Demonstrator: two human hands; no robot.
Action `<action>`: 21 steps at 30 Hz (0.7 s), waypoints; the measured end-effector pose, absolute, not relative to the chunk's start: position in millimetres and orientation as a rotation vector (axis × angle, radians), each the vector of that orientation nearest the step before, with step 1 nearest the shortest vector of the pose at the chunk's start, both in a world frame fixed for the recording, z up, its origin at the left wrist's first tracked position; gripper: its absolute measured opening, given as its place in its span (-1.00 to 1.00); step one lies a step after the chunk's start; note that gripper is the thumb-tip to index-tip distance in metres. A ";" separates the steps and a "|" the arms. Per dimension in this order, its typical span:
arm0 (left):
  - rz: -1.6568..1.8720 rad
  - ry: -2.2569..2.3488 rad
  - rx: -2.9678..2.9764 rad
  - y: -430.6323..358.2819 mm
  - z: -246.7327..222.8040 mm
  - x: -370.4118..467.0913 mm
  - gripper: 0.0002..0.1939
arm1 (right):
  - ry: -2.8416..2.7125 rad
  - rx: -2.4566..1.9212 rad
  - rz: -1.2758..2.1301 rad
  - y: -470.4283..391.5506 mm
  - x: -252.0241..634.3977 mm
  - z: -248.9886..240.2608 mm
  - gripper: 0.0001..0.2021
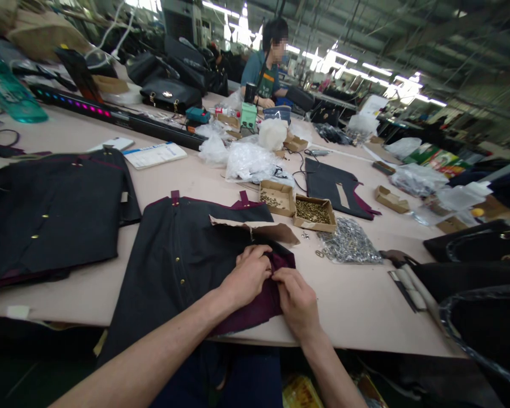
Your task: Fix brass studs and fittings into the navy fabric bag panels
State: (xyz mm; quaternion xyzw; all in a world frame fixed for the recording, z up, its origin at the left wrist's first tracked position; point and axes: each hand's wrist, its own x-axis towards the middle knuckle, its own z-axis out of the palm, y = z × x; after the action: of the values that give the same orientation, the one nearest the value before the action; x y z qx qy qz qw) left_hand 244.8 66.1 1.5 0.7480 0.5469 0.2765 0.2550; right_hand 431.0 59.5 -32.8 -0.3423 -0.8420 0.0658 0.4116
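A black bag panel (157,272) with maroon lining (255,309) lies before me, its lower edge reaching past the table's front edge. My left hand (250,272) presses on the right part of the panel, fingers curled and closed at a fold of the lining. Beside it, my right hand (296,297) pinches the same fold from the right. Whether a small part sits between the fingertips is hidden. A strip of brown paper (276,231) stands up from the panel just beyond my hands. Two gold studs (180,270) show on the panel's left half.
Small cardboard boxes of brass hardware (313,211) and a bag of metal parts (351,241) lie beyond my right hand. More black panels (55,209) are stacked at left. Black bags (484,289) sit at right. A co-worker (266,68) is across the table.
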 end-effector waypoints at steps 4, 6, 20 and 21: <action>0.802 1.437 2.007 65.1 -2.4 241.9 -0.86 | -2.067 -0.888 0.272 66.2 426.9 -33.0 -0.76; 0.823 1.409 2.018 64.3 -5.4 241.2 -0.82 | -2.055 -0.901 0.305 67.6 427.6 -34.2 -0.76; 0.905 1.418 2.027 62.3 -19.9 245.2 -0.72 | -1.968 -0.931 0.426 72.2 429.0 -35.4 -0.83; 0.914 1.430 2.031 62.9 -20.9 246.0 -0.73 | -1.970 -0.928 0.424 72.1 428.6 -35.7 -0.82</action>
State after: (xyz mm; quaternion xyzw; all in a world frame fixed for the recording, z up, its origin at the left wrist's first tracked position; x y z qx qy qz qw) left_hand 246.0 62.9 -20.9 0.7438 0.5240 0.3349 0.2449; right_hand 428.6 72.1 -35.7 -0.3746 -0.7950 0.1713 0.4454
